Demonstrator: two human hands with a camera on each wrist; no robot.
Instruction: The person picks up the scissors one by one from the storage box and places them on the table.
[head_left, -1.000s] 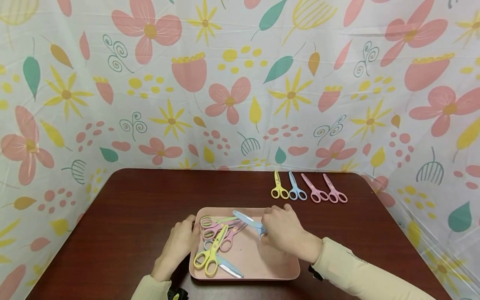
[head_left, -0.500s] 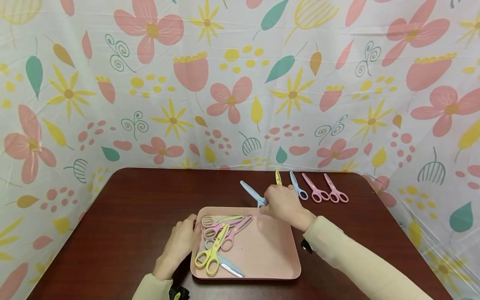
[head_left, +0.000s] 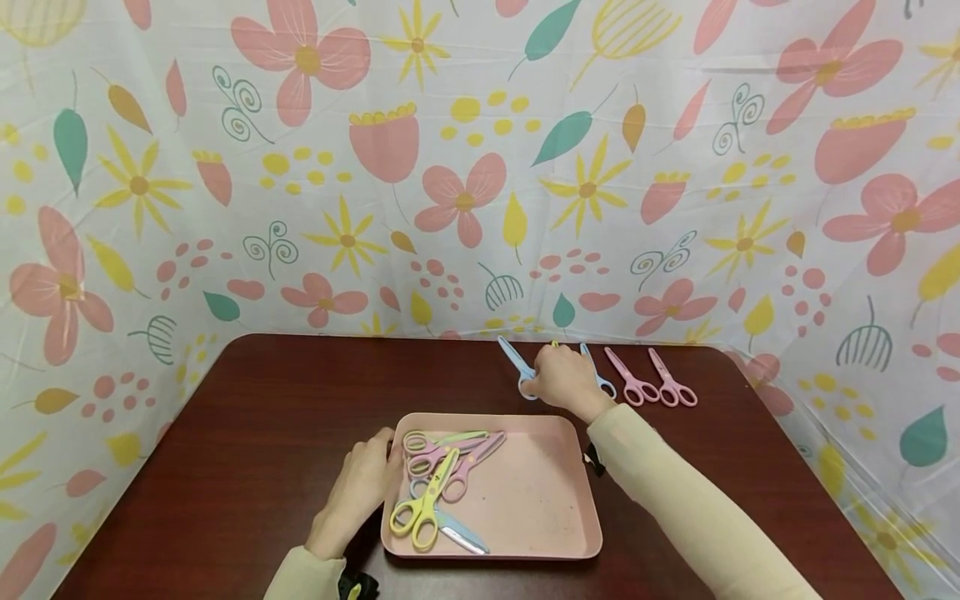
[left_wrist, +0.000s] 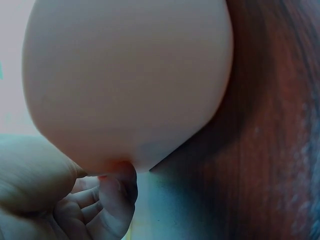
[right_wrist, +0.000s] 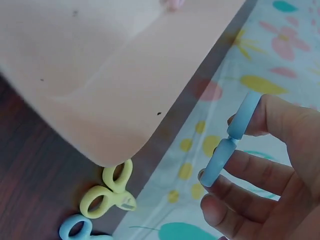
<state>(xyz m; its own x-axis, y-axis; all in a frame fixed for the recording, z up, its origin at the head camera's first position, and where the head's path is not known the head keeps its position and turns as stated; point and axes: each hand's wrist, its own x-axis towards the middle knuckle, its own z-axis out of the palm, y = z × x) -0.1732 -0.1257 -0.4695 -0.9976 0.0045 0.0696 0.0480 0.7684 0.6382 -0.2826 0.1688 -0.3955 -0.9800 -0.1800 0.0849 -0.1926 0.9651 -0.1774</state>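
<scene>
Blue scissors (head_left: 516, 358) are held by the handles in my right hand (head_left: 566, 382), above the table's back part, blades toward the back left. In the right wrist view, the fingers and thumb of my right hand (right_wrist: 270, 170) pinch the blue handles (right_wrist: 232, 140). My left hand (head_left: 362, 487) grips the left wall of the pink tray (head_left: 592, 517); in the left wrist view, the fingers of that hand (left_wrist: 95, 200) touch the tray's edge (left_wrist: 130, 90). Yellow scissors (head_left: 426, 508) lie on blue ones (head_left: 463, 533) at the tray's left, beside pink scissors (head_left: 476, 464) and others.
Behind the tray at the right, a row holds yellow scissors (right_wrist: 117, 195), partly hidden by my right hand in the head view, blue scissors (head_left: 606, 386) and two pink pairs (head_left: 633, 383). A flowered cloth (head_left: 450, 125) hangs behind the table (head_left: 247, 450).
My right hand has carried the blue scissors up out of the tray and toward the table's back edge, left of the row. The left hand has stayed at the tray.
</scene>
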